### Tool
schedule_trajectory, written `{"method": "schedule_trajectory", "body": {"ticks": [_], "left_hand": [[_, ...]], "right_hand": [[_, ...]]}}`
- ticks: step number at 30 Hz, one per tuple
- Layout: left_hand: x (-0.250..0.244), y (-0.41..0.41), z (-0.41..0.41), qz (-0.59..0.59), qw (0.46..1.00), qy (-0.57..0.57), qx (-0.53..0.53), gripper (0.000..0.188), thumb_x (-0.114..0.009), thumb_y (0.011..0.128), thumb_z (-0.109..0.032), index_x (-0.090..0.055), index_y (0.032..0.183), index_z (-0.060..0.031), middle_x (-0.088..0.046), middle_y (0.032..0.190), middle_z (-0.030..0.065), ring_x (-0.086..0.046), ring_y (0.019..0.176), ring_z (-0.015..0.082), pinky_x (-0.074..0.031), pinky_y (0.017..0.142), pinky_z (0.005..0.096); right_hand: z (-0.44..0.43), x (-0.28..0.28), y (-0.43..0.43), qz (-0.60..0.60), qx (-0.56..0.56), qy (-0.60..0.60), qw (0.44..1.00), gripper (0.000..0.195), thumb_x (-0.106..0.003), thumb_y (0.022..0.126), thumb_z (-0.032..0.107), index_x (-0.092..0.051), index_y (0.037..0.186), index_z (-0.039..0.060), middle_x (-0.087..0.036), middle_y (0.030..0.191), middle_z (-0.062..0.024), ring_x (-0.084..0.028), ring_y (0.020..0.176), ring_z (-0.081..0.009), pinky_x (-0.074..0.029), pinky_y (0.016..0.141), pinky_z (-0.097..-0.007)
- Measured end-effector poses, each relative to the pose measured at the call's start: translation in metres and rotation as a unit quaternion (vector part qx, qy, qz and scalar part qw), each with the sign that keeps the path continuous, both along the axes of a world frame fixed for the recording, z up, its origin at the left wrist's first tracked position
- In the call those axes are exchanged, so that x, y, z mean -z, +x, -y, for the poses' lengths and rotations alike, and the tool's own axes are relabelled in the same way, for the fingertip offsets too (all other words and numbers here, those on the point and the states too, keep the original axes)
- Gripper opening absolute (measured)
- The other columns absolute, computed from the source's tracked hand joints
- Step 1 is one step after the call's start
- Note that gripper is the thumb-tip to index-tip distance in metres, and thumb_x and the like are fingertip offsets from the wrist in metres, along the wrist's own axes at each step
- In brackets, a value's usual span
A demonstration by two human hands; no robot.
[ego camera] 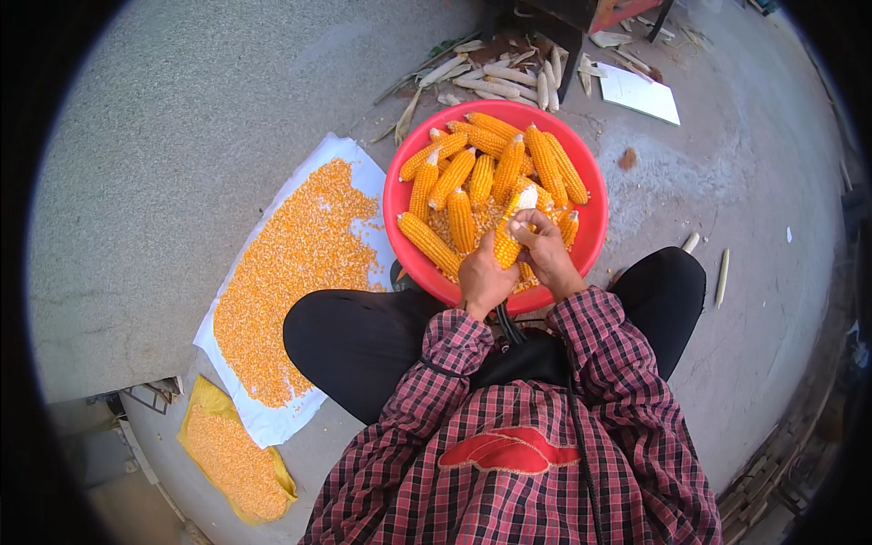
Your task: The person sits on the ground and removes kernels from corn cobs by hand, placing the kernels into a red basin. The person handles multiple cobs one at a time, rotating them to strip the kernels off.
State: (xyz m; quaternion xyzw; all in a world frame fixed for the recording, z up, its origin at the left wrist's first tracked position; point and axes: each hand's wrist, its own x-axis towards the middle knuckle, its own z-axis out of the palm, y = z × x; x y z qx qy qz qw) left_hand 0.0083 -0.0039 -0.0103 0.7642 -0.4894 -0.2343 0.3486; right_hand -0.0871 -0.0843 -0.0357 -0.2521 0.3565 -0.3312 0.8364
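Note:
A partly shelled ear of corn (506, 246) is held tilted over a round red plastic basin (597, 211). My left hand (487, 276) grips its lower end. My right hand (545, 248) is on the ear's right side, thumb and fingers pressed against it near the bare white tip. Yellow kernels still cover the lower part of the ear. Inside the basin, several whole ears of dried corn (455, 178) lie over a layer of loose kernels (439, 223). My hands and forearms hide the basin's near part.
Left of the basin, corn kernels (293, 272) are spread on a white sheet (371, 174). More kernels lie on a yellow sack (289, 470). Bare cobs (504, 82) are heaped beyond the basin, beside a dark table leg (571, 65). A white board (640, 94) lies on the concrete floor.

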Motion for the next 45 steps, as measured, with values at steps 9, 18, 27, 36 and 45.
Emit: {"method": "schedule_trajectory", "body": {"ticks": [9,18,27,36,45], "left_hand": [[0.009,0.003,-0.001,-0.004,0.999,0.041,-0.017,0.041,-0.065,0.067,-0.015,-0.052,0.105,-0.004,-0.063,0.08,0.0196,-0.06,0.076,0.0387,-0.048,0.064,0.0433],[0.006,-0.012,0.005,0.049,0.995,0.082,-0.001,0.058,-0.068,0.067,-0.018,-0.046,0.118,-0.0009,-0.063,0.081,0.0226,-0.062,0.076,0.0366,-0.049,0.067,0.0438],[0.018,0.008,0.004,-0.405,0.914,-0.019,-0.014,0.037,-0.067,0.072,-0.002,-0.055,0.106,0.0031,-0.062,0.091,0.0044,-0.059,0.078,0.0116,-0.048,0.069,0.0252],[0.015,0.0,0.004,-0.089,0.996,0.0,-0.007,0.045,-0.069,0.067,-0.017,-0.053,0.106,-0.0026,-0.064,0.083,0.0177,-0.064,0.075,0.0325,-0.05,0.066,0.0373],[0.011,0.007,0.005,-0.193,0.979,-0.067,0.001,0.042,-0.067,0.067,-0.005,-0.054,0.106,-0.0003,-0.065,0.084,0.0125,-0.063,0.075,0.021,-0.048,0.066,0.0317]], "right_hand": [[-0.005,-0.004,0.002,-0.023,-0.025,-0.085,0.996,0.017,-0.059,0.084,0.001,-0.051,0.098,0.0067,-0.057,0.087,-0.0033,-0.055,0.073,-0.0109,-0.045,0.06,-0.0203],[0.002,0.025,-0.001,-0.09,0.02,-0.075,0.993,0.013,-0.059,0.088,0.01,-0.055,0.098,0.0029,-0.055,0.086,-0.0052,-0.054,0.077,-0.0122,-0.047,0.068,-0.0259],[0.002,-0.007,-0.006,-0.025,-0.063,-0.036,0.997,0.014,-0.059,0.085,0.004,-0.054,0.099,0.0047,-0.056,0.089,-0.0052,-0.056,0.076,-0.0134,-0.049,0.063,-0.0255],[0.0,0.005,0.003,0.007,0.007,0.015,1.0,0.012,-0.06,0.084,0.003,-0.051,0.092,0.0054,-0.056,0.09,-0.0049,-0.057,0.079,-0.0151,-0.05,0.068,-0.0273],[0.003,-0.001,-0.007,0.094,-0.045,0.009,0.995,0.014,-0.052,0.089,0.005,-0.05,0.103,0.0067,-0.057,0.1,-0.008,-0.057,0.093,-0.0194,-0.05,0.082,-0.0337]]}}
